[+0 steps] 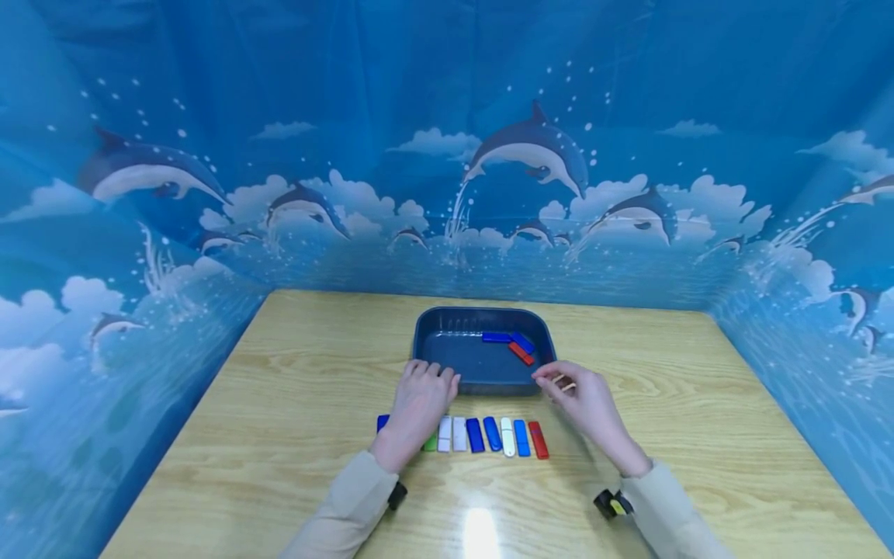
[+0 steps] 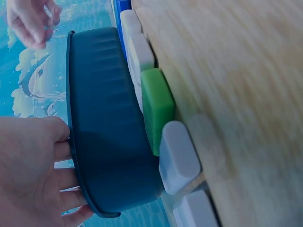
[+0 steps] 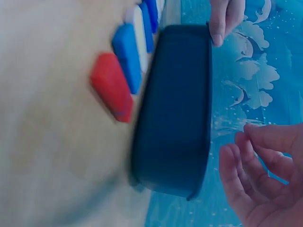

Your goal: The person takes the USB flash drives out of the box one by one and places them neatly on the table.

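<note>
A dark blue plastic tray (image 1: 426, 341) stands towards the back of the table. At its front left rim, my left hand (image 1: 422, 396) holds on, fingers hooked over the edge; the left wrist view shows the fingers (image 2: 71, 198) passing behind it. Close to the tray's front right corner, my right hand (image 1: 583, 404) hovers with loosely bent fingers and nothing visible between them. Inside the tray lie blue USB sticks (image 1: 497, 338) and a red USB stick (image 1: 521, 353). Before the tray runs a row of several more, including a green one (image 2: 158, 104) and a red one (image 1: 538, 440).
A wooden table (image 1: 663, 373) carries everything. Blue dolphin-printed curtains (image 1: 384, 116) rise behind it and at both sides. My left forearm crosses the row's left end and hides part of it. Black wrist devices (image 1: 606, 503) sit below my sleeves.
</note>
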